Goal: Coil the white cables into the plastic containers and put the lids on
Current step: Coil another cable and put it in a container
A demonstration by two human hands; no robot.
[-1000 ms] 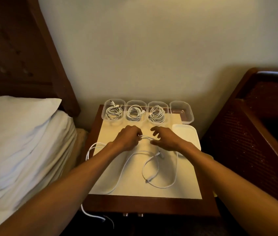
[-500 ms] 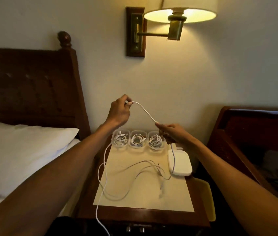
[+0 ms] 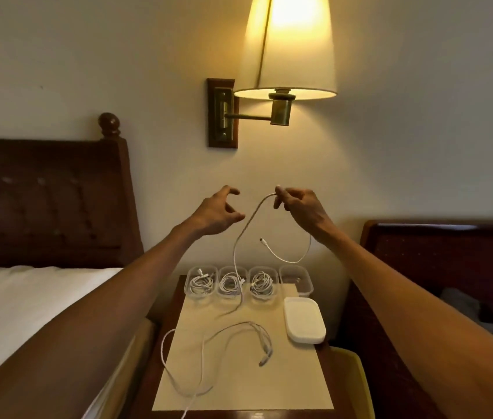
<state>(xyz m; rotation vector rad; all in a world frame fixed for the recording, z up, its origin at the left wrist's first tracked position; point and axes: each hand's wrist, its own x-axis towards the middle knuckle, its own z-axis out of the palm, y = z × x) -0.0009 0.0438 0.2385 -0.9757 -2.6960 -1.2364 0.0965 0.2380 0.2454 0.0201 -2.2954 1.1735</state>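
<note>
While the right grip [image 3: 296, 207] pinches the white cable [image 3: 234, 258] aloft between curled fingers | cable drops from it to the surface [image 3: 284, 382], short end looping beneath | left grip [image 3: 218, 210] just beside, loosely spread, holding nothing | plastic containers [image 3: 296, 285] line the far edge

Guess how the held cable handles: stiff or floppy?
Likely floppy: the cable sags in a loop below the right hand. Probably light: a pinch carries it. The trailing length may drag across the containers.
</note>
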